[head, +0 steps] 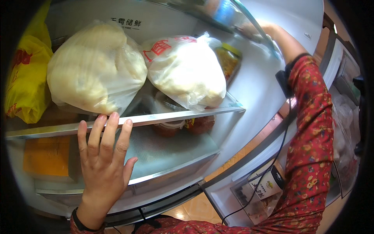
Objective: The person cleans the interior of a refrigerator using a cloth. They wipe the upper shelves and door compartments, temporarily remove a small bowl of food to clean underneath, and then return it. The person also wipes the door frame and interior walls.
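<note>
My left hand (105, 158) lies with its fingers spread on the metal front edge of a glass refrigerator shelf (163, 117), just below a large translucent plastic bag of pale food (93, 70). To the right of that bag sits a second white plastic bag with red print (187, 73). My right hand (254, 30) reaches up behind the edge of an upper glass shelf (254, 20); its fingers are blurred and partly hidden, with something whitish beside them. Whether it grips anything is unclear. A jar with a yellow-green lid (229, 60) stands behind the white bag.
A yellow plastic bag (27, 79) stands at far left. On the lower shelf are an orange box (48, 156) and a lidded container (169, 128). The open refrigerator door, at right, holds packages (266, 187) in its bins. A black cable (270, 166) hangs beside my right sleeve.
</note>
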The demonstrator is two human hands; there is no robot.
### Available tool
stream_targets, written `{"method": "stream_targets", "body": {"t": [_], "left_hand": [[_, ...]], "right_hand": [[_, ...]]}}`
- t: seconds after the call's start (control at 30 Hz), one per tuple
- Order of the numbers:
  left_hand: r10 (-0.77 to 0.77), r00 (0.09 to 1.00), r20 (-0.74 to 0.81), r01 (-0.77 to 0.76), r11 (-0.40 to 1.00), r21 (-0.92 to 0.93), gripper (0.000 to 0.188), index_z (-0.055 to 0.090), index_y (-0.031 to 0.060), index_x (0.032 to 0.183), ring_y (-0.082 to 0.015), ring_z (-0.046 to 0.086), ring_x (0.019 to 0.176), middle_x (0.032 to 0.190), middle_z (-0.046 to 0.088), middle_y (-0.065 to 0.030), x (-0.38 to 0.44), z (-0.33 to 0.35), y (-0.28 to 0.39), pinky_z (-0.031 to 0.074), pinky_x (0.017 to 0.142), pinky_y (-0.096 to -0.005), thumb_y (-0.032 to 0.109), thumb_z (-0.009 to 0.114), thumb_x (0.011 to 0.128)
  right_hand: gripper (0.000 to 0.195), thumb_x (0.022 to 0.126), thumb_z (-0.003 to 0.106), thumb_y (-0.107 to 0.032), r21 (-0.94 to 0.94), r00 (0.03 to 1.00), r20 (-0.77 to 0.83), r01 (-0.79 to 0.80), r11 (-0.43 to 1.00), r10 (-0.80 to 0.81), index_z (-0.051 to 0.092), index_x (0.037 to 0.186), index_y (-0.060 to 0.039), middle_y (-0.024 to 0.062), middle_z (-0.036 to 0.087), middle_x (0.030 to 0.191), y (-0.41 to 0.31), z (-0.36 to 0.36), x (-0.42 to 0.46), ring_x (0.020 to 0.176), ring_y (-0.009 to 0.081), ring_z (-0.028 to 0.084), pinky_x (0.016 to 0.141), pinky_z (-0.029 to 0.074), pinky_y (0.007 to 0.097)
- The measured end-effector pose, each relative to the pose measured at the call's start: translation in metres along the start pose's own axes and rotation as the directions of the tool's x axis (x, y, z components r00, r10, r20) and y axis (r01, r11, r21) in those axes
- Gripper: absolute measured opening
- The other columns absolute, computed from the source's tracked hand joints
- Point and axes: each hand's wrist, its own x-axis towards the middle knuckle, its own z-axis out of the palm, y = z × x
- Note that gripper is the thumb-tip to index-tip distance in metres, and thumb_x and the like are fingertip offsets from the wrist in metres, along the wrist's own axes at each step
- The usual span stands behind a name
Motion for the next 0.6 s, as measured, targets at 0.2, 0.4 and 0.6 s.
{"method": "stream_targets", "body": {"t": [0.2, 0.4, 0.6], "left_hand": [[0.005, 1.0, -0.007, -0.005, 1.0, 0.004, 0.092, 0.041, 0.01, 0.147, -0.0346, 0.031, 0.141, 0.15, 0.036, -0.0135, 0.001, 0.003, 0.0, 0.018, 0.12, -0.0597, 0.023, 0.083, 0.066], [-0.023, 1.0, 0.013, 0.023, 0.999, 0.027, 0.095, 0.038, 0.0108, 0.149, -0.0341, 0.029, 0.142, 0.151, 0.034, -0.013, -0.001, 0.002, 0.002, 0.016, 0.121, -0.059, 0.023, 0.084, 0.066], [-0.021, 1.0, -0.016, 0.021, 1.0, 0.01, 0.082, 0.048, 0.0101, 0.143, -0.0331, 0.035, 0.138, 0.147, 0.04, -0.012, 0.002, -0.002, 0.003, 0.022, 0.119, -0.0566, 0.027, 0.08, 0.069]], "right_hand": [[0.058, 0.091, 0.064, -0.052, 0.096, 0.997, 0.018, 0.069, 0.993, -0.071, 0.063, 0.129, -0.0086, 0.0153, 0.062, 0.126, -0.007, -0.015, -0.017, 0.113, 0.0261, 0.059, 0.105, 0.044, 0.0369], [0.061, 0.086, 0.067, -0.048, 0.422, 0.966, -0.005, 0.237, 0.875, -0.259, 0.058, 0.128, -0.0044, 0.0172, 0.057, 0.123, -0.035, -0.03, -0.046, 0.108, 0.0258, 0.055, 0.093, 0.046, 0.0333], [0.019, 0.092, 0.064, -0.015, 0.723, 0.895, 0.093, 0.24, 0.648, -0.436, 0.069, 0.096, 0.003, 0.0119, 0.069, 0.075, -0.049, -0.068, -0.059, 0.06, 0.0226, 0.066, 0.057, 0.055, 0.0298]]}}
